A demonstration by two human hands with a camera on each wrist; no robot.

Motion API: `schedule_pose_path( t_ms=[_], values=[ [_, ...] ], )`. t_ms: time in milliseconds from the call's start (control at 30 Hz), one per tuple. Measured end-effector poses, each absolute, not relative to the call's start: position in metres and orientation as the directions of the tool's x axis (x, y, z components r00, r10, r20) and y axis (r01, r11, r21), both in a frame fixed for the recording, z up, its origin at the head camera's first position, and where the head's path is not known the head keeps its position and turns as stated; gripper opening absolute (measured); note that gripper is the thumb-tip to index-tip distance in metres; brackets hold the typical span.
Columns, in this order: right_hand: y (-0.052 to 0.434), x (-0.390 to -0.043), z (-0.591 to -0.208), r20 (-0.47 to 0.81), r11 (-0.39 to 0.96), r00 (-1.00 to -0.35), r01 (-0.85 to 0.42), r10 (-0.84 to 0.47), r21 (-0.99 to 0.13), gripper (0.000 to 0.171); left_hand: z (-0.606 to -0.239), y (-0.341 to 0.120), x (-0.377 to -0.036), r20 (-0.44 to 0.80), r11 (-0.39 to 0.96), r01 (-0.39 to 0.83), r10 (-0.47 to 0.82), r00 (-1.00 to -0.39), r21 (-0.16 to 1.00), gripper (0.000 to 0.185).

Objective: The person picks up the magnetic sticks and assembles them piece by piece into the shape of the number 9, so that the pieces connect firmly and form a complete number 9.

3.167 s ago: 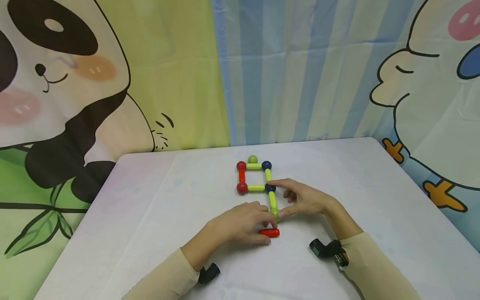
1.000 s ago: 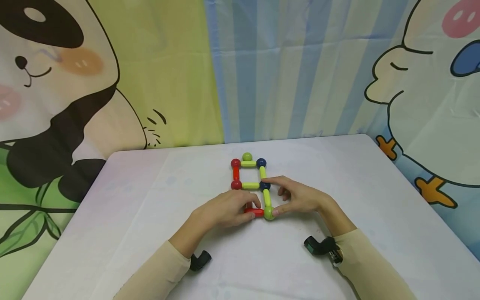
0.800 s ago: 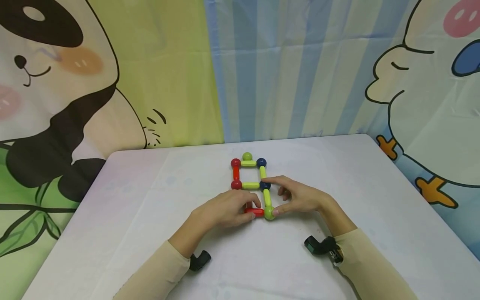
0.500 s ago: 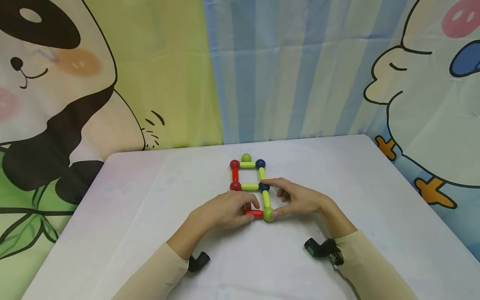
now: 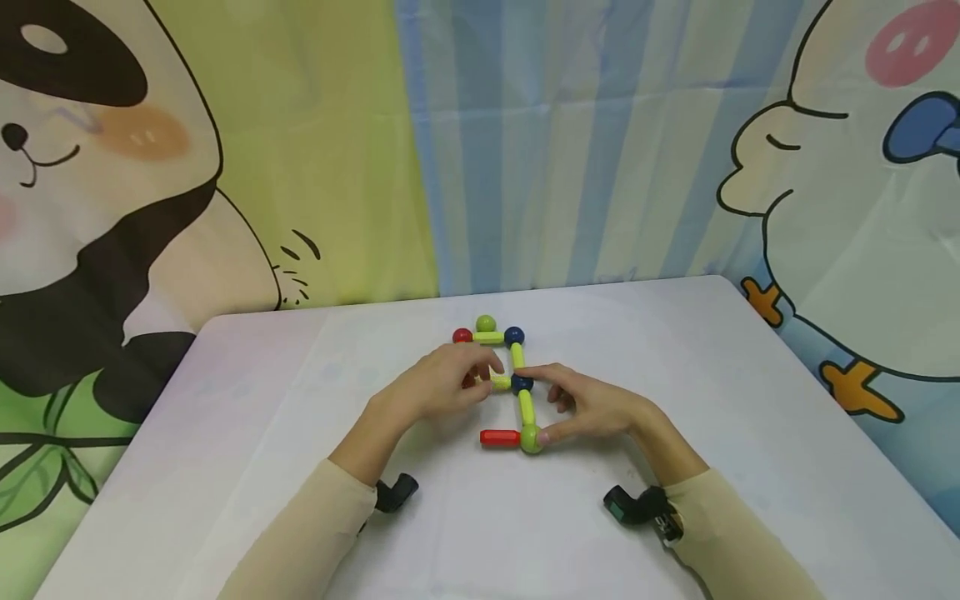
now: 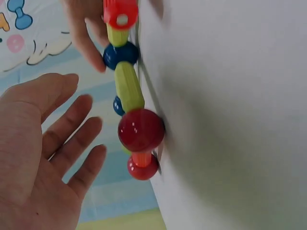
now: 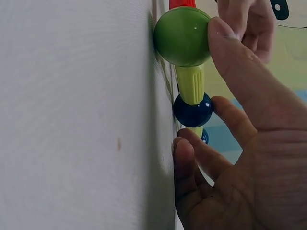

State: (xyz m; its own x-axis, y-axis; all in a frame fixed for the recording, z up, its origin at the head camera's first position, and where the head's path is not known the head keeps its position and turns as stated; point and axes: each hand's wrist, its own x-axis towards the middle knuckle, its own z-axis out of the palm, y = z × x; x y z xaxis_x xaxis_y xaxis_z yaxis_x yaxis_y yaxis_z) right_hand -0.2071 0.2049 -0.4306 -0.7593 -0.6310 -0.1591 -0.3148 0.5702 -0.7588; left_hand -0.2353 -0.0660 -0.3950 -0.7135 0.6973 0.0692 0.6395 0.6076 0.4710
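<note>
Magnetic balls and sticks form a figure on the white table. In the head view, my left hand (image 5: 438,379) is raised over its left side, fingers loosely bent with nothing held. It hides the lower red ball (image 6: 140,130) and much of the red stick (image 6: 142,158) there. My right hand (image 5: 600,404) steadies the right side: its thumb touches the green ball (image 7: 182,36), and the extended forefinger touches the blue ball (image 7: 193,110). A yellow-green stick (image 5: 527,408) joins these two balls. Leftward from the green ball lies a red stick (image 5: 500,437), its left end free.
At the far side are a second blue ball (image 5: 513,335), a red ball (image 5: 462,335) and a yellow-green stick (image 5: 489,337). Another green ball (image 5: 486,322) sits just behind that stick. The white table (image 5: 300,433) ends at a printed curtain (image 5: 525,150).
The left hand carried the red stick to the near green ball and let go of it there. It has since moved away toward the figure's left side. The right hand keeps its place.
</note>
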Motion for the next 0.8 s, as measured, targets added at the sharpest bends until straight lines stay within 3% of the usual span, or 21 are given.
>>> schedule_pose_path(
  t_ms=[267,467,667,800],
  values=[
    [0.206,-0.207,-0.431,-0.161,0.576,-0.760,-0.317,-0.629,-0.753,0.089,-0.404,-0.062,-0.280,0.224,0.667,0.596,0.561,-0.797,0.447,0.030],
    [0.205,-0.208,-0.431,-0.170,0.594,-0.761,-0.324,-0.626,-0.736,0.089,-0.406,-0.054,-0.298,0.156,0.662,0.477,0.484,-0.861,0.578,0.029],
    [0.204,-0.209,-0.433,-0.149,0.579,-0.748,-0.354,-0.647,-0.735,0.090,-0.413,-0.048,-0.312,0.120,0.733,0.390,0.393,-0.912,0.558,0.030],
    [0.205,-0.210,-0.433,-0.145,0.583,-0.751,-0.359,-0.644,-0.729,0.090,-0.420,-0.043,-0.323,0.099,0.729,0.308,0.316,-0.944,0.612,0.032]
  ],
)
